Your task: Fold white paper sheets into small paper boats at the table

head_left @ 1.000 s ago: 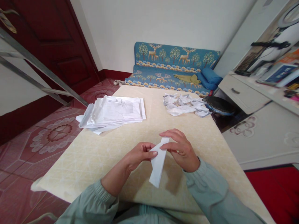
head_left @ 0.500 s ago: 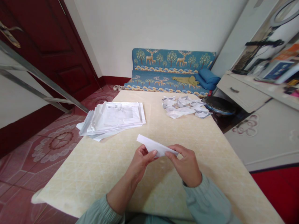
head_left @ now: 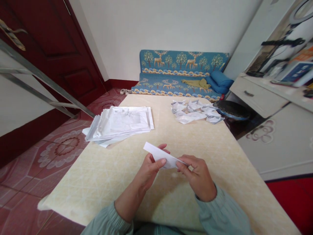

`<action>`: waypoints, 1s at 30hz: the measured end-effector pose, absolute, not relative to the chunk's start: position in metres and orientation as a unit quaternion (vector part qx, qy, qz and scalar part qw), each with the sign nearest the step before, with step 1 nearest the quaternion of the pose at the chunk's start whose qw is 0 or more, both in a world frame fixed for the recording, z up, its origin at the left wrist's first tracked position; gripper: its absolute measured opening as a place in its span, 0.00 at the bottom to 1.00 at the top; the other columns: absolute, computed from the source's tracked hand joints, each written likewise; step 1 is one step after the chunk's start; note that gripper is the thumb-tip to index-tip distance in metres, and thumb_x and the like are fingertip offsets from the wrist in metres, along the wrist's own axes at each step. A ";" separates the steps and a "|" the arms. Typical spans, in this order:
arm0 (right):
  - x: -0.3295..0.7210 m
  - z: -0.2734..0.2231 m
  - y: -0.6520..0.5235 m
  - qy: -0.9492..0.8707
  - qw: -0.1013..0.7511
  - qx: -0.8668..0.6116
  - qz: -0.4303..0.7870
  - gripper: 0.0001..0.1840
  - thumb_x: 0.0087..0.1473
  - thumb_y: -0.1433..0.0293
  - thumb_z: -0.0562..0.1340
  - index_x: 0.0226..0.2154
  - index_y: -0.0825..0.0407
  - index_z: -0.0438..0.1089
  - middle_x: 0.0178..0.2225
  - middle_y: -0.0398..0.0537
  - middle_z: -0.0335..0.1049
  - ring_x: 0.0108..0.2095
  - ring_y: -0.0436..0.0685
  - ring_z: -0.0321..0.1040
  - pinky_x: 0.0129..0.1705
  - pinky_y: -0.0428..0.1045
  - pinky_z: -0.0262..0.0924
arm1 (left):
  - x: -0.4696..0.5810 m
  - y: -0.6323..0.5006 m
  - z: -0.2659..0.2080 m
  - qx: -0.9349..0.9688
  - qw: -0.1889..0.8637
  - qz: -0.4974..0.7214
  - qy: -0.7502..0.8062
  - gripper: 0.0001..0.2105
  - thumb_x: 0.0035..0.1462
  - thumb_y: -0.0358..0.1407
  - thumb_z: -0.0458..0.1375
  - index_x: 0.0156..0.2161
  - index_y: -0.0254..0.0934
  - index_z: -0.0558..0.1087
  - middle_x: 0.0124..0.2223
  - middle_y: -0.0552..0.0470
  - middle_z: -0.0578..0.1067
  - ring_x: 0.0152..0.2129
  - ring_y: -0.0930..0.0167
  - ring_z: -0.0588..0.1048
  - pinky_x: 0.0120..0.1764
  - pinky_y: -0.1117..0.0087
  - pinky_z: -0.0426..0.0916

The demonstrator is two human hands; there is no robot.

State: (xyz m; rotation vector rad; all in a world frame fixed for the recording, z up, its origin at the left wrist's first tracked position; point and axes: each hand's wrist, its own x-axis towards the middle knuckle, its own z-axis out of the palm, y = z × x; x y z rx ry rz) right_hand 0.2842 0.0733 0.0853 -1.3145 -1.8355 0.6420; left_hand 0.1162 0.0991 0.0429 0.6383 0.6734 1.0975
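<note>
A folded sheet of white paper [head_left: 160, 154] is held slantwise above the table, its narrow end pointing to the upper left. My left hand [head_left: 152, 166] grips its middle, thumb on the near face and fingers behind, some of them showing past the upper edge. At the paper's right end, my right hand [head_left: 195, 173] pinches the corner between thumb and fingers. Beyond the hands to the left lies a stack of white papers [head_left: 127, 120]. Several folded white paper pieces [head_left: 193, 112] sit in a cluster at the table's far right.
The table [head_left: 117, 173] has a cream patterned cloth. A blue sofa [head_left: 168, 78] with a deer print stands behind it. On the left is a metal ladder [head_left: 58, 89] before a dark red door [head_left: 56, 39]. A white cabinet [head_left: 276, 137] stands on the right, near a dark round pan [head_left: 232, 109].
My left fingers have spread out past the paper's upper edge. My right hand has shifted slightly right and down, still at the right end. The view has moved a little.
</note>
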 end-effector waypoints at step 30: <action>0.279 0.081 0.085 -0.759 0.319 -0.543 0.165 0.05 0.51 0.70 0.62 0.25 0.49 0.72 0.25 0.41 0.72 0.30 0.52 0.65 0.37 0.48 0.52 | 0.093 0.109 0.048 0.430 0.555 0.539 0.466 0.08 0.41 0.36 0.67 0.25 0.33 0.76 0.22 0.55 0.72 0.20 0.77 0.66 0.26 0.76 0.60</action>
